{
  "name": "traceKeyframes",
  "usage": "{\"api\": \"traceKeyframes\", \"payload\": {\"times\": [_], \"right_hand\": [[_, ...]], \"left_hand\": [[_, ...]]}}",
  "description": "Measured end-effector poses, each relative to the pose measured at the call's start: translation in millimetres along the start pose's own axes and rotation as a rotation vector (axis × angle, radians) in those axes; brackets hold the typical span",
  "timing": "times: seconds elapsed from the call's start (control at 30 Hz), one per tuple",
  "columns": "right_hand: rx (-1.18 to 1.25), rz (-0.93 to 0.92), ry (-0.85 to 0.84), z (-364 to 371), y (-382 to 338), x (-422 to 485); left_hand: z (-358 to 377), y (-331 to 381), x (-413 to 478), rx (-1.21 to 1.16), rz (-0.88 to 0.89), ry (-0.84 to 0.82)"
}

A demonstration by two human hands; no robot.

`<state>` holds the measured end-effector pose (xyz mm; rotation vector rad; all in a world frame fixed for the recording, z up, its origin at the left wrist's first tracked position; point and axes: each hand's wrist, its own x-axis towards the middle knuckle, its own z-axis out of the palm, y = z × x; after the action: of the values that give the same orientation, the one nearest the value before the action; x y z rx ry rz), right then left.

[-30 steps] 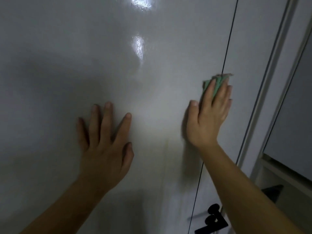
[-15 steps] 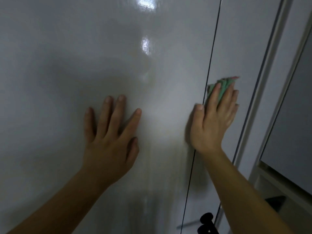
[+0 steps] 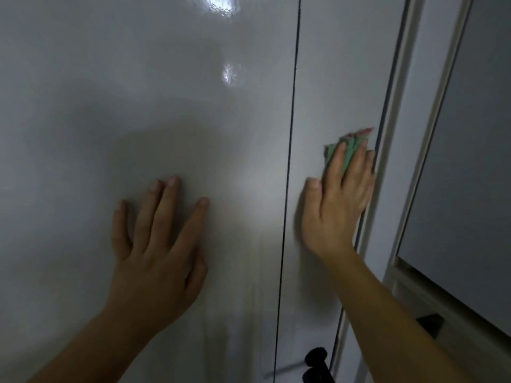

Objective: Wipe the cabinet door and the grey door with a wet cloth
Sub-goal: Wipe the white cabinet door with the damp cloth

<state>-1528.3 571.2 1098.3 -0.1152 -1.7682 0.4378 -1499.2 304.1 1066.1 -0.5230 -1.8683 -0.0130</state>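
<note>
A glossy grey door fills the left and middle of the head view, with a dark vertical seam down it. My left hand lies flat on the wide panel left of the seam, fingers straight and spread. My right hand presses a green cloth with straight fingers against the narrow panel right of the seam, close to the door frame. Only the top of the cloth shows above my fingertips.
A pale door frame runs down the right. Beyond it stands a grey cabinet door with a ledge below. A black handle sits at the bottom near the seam. Light glares at the top.
My right hand slid the cloth to the right, from the seam across the narrow panel to the frame. The view shifted, and my left hand stays flat on the door.
</note>
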Motion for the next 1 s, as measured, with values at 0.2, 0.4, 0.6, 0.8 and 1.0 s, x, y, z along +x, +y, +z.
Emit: {"api": "traceKeyframes", "payload": {"times": [0.2, 0.4, 0.6, 0.8, 1.0], "right_hand": [[-0.036, -0.317, -0.161, 15.6, 10.9, -106.9], [-0.007, -0.083, -0.007, 8.2, 22.1, -48.0], [0.016, -0.145, -0.125, 19.6, 6.6, -114.2], [-0.029, -0.236, -0.075, 14.7, 32.5, -86.9], [0.036, 0.009, -0.041, 14.3, 39.5, -97.4]], "left_hand": [[10.2, 5.4, -8.3, 0.001, 0.002, -0.025], [7.6, 4.9, -7.7, 0.015, 0.009, -0.041], [2.6, 5.6, -15.0, 0.012, 0.002, -0.065], [3.8, 8.3, -28.9, 0.004, 0.033, -0.105], [11.7, 14.3, -33.2, 0.009, 0.012, -0.115]]}}
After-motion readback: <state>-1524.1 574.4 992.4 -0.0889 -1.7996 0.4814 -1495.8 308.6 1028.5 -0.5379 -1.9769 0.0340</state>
